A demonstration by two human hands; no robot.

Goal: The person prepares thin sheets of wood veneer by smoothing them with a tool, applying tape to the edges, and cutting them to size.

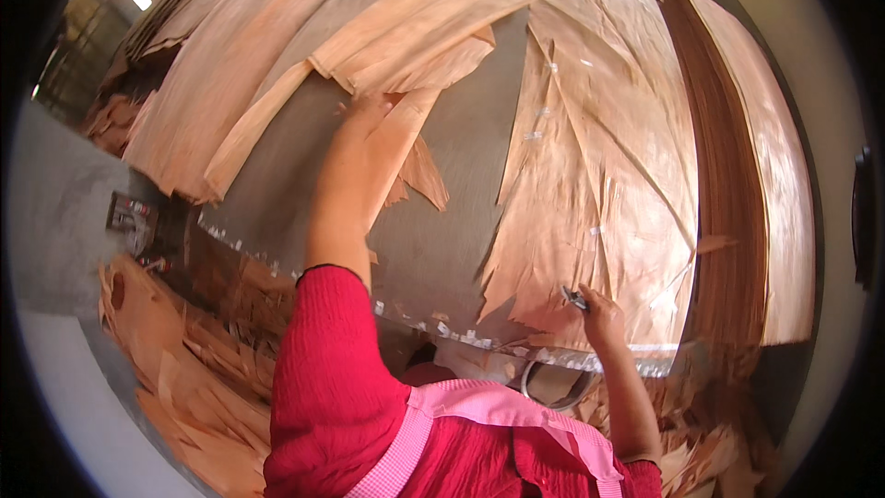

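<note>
My left hand (369, 107) reaches far across the table, its fingers closed at the near edge of a folded, pale wood veneer sheet (415, 28). The veneer partly hides those fingertips. Beneath that forearm hangs a narrow veneer strip (392, 161), with a torn piece (424, 175) beside it. Near the table's front edge, my right hand (604, 318) grips a small metal tool (575, 298), whose exact kind is unclear. It is held over the lower end of a wide, wrinkled veneer sheet (599, 157) dotted with small white tape bits.
Bare grey tabletop (461, 148) shows between the sheets. A dark brown veneer stack (724, 166) and a paler sheet (774, 157) lie at the right. More veneer (240, 46) covers the far left. Scraps (184, 360) are heaped below the table's front edge, which is speckled with white bits.
</note>
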